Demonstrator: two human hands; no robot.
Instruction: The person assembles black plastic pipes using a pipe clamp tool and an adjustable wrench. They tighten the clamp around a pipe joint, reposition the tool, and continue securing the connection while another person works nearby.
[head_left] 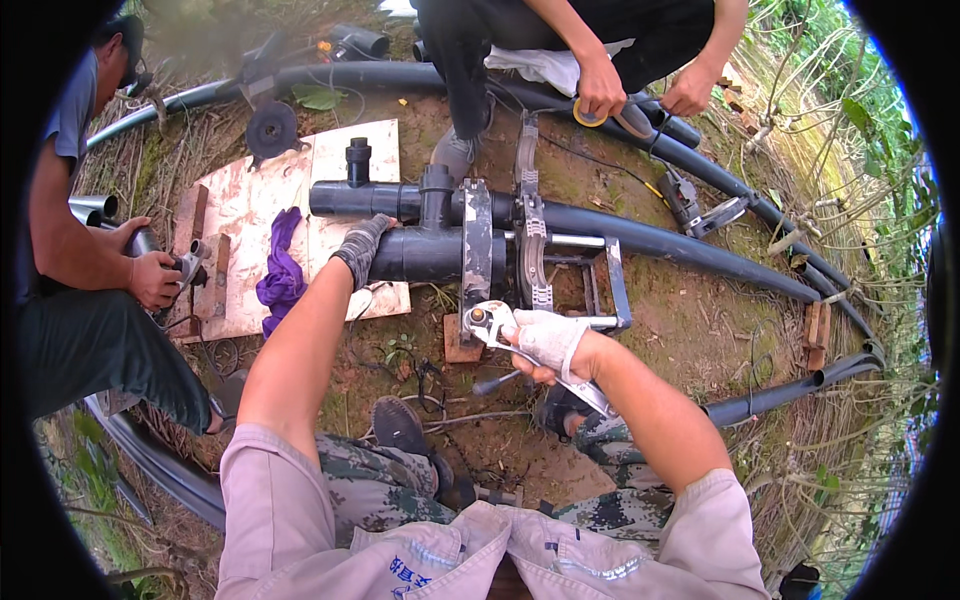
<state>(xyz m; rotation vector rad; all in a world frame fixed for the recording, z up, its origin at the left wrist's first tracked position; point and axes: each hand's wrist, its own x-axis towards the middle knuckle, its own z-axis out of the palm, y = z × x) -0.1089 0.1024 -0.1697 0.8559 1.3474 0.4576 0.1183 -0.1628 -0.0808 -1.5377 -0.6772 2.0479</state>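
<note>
My left hand (363,245), in a grey glove, is closed round the open left end of a thick black plastic pipe fitting (415,254). My right hand (550,343) wears a white glove and grips a silver ratchet wrench (592,397). The wrench's head sits at a bolt on the near side of a worn metal pipe clamp (478,240). A second curved clamp (532,255) stands just right of it, on the same frame. Through the clamps runs a long black pipe (660,238). A narrower black pipe with an upright branch (358,162) lies behind the fitting.
At the left, a crouching person (75,210) holds a metal-ended tool. Across from me, another person's hands (600,88) hold a yellow-edged roll. A purple cloth (282,270) lies on a pale board (240,200). A power tool (685,205), bricks (817,328) and cables are on the dirt.
</note>
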